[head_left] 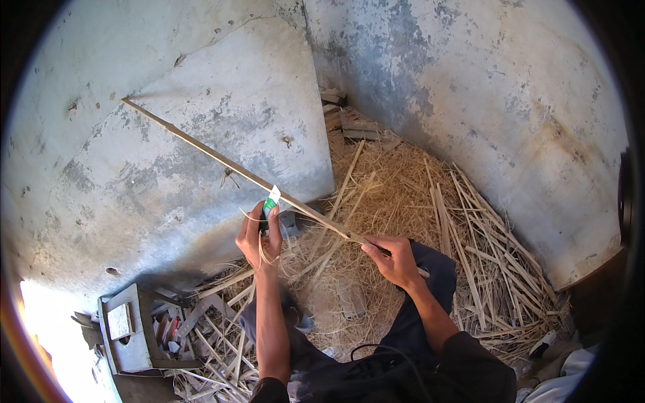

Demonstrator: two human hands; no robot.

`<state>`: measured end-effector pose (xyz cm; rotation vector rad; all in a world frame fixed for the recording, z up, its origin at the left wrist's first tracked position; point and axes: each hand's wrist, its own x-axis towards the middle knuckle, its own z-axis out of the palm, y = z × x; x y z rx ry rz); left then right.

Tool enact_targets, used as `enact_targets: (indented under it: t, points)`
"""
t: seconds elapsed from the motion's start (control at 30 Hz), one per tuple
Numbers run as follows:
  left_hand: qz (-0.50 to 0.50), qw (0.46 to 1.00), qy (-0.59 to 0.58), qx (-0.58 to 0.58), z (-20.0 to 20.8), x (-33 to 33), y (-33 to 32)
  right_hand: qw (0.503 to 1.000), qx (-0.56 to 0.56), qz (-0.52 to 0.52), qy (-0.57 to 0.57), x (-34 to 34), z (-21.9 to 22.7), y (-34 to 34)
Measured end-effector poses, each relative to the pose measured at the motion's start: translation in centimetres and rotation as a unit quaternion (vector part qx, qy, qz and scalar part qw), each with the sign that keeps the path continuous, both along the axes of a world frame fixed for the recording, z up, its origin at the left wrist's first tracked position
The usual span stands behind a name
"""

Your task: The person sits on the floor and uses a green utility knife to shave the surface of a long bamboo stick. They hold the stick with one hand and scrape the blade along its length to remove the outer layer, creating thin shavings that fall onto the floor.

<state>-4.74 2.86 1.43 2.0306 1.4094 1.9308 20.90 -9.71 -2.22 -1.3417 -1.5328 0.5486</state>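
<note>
A long thin pale bamboo strip [222,159] is being held in both hands, its long axis running diagonally from upper left, far up against the wall, down to the right hand. The right hand [395,260] is pinching the strip's near end, fingers curled tight around it, thumb on top; a short stub of the strip is poking out past the palm toward the knee. The left hand [259,236] is sitting up the strip from the right one, closed around a small green-handled cutter with a white tip [271,201], the tip touching the strip's underside. Thin pale curled shavings [254,218] are hanging off the left hand's fingers. Exact blade contact is hard to make out, too small.

Below both hands, the person's dark blue trousers [430,269] are showing, knees bent. Beyond and right of the right hand, a pile of dry straw and split bamboo slats [463,228] is covering the floor. Behind the left hand, a weathered grey plaster wall [168,101] is filling the view. Below left of the left hand, a grey box with small tools inside [127,329] is lying among scraps; its contents are unclear. The lower-left corner is blown out by glare.
</note>
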Motion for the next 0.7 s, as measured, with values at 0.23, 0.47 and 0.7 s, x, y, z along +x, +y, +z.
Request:
enact_targets:
  t: [0.23,0.47,0.7]
  points:
    - [0.001,0.999,0.030,0.030,1.3,0.4,1.0,0.999,0.034,-0.012,-0.011,0.4,-0.2,0.4]
    - [0.134,0.965,-0.142,-0.177,0.9,-4.1,4.4,0.999,0.033,-0.023,-0.015,0.5,0.3,-0.3]
    - [0.151,0.980,-0.084,-0.095,-2.7,-14.9,7.6,0.999,-0.003,-0.033,-0.032,1.6,0.0,-0.6]
